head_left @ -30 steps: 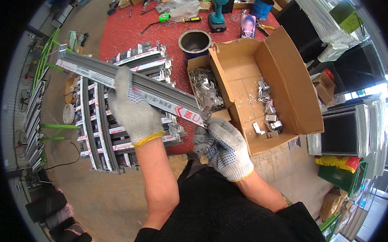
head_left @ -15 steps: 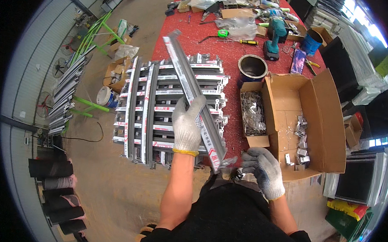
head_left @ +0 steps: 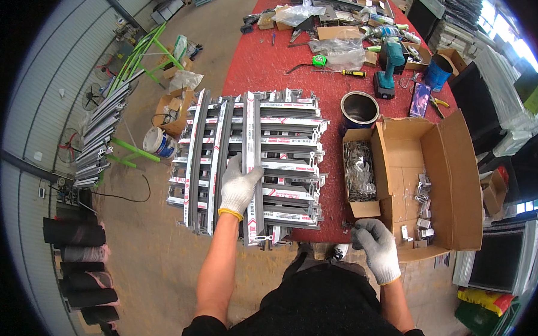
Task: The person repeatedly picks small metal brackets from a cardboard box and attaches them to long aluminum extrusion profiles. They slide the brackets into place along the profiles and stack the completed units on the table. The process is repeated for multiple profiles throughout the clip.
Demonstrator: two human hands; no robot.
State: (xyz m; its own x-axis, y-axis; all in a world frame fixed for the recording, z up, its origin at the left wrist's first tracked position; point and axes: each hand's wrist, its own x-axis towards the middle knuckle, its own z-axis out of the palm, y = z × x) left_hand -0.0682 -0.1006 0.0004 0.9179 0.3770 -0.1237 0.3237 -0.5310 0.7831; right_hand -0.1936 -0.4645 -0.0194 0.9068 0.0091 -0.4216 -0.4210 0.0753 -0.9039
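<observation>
My left hand (head_left: 240,191), in a white knit glove, is closed round a grey profile bar (head_left: 251,131) with a printed white film strip. The bar lies lengthwise over a stack of similar crosswise profiles (head_left: 290,166), right of two other lengthwise bars (head_left: 217,160). At its near end a small metal clip (head_left: 260,237) shows. My gloved right hand (head_left: 376,251) hovers by the table's front edge, below the small parts box, its fingers curled together. Whatever they hold, if anything, is hidden.
Right of the stack stand a small box of metal pieces (head_left: 357,172), a large open carton (head_left: 398,155) with some brackets, and a dark pot (head_left: 360,109). Farther back on the red table (head_left: 259,59) lie a cordless drill (head_left: 390,70), a screwdriver (head_left: 352,72) and pliers (head_left: 438,105).
The bar in my left hand has come down from a slant onto the stack, moving left and straightening. My right hand has moved slightly right and nearer me, its fingers curling in more.
</observation>
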